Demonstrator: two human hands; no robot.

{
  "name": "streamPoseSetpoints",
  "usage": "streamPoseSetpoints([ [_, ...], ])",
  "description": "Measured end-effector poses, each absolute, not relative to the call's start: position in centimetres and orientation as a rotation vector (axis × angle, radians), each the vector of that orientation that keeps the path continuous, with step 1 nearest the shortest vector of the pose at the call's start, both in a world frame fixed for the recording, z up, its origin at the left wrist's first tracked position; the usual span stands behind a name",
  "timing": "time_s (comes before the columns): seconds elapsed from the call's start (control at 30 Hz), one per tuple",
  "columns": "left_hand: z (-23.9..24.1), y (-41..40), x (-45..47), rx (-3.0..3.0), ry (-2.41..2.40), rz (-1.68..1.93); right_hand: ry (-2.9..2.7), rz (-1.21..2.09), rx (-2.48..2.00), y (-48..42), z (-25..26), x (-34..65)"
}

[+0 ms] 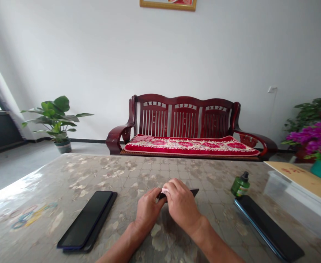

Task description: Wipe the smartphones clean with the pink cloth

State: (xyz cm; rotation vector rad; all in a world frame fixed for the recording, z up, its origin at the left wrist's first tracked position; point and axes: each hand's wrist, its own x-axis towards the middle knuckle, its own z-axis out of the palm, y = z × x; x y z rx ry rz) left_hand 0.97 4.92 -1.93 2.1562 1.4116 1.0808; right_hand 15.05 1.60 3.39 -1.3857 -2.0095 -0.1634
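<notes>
Two-hand hold: dark slab at 6 o'clock in view.
Left hand grips one end, apparently steadying it; right hand pinches a pale wad, seemingly against the slab.

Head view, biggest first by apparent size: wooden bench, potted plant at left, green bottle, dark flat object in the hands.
1. Wooden bench
2. Potted plant at left
Unranked: green bottle and dark flat object; left hand and right hand cover much of the latter.
</notes>
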Motion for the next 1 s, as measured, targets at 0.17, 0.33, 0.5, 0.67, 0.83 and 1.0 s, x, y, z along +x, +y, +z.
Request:
streamPoseSetpoints([
  [0.17, -2.0, 5.5, 0.2, 2.224, 1.589, 0.925, -2.015, -0.317, -1.469, 2.8, 3.2, 17.5],
  [0.33, -1.8, 5.9, -0.1, 2.228, 1.648, 0.91, -1.927, -0.406, -1.563, 3.8, 2.8, 19.3],
  [0.5, -1.9, 5.6, 0.2, 2.291, 1.604, 0.898, -1.972, -0.373, -1.437, 3.3, 1.8, 16.9],
  [0.67, -2.1, 5.4, 0.2, 2.376, 1.549, 0.886, -2.005, -0.319, -1.366, 3.4, 1.5, 16.7],
  [0.83, -2.2, 5.5, 0.2, 2.365, 1.584, 0.88, -1.854, -0.37, -1.462, 5.2, 1.4, 20.8],
  [1.0, -2.1, 5.3, 0.4, 2.358, 1.588, 0.832, -1.822, -0.37, -1.418, 5.4, 1.1, 21.0],
])
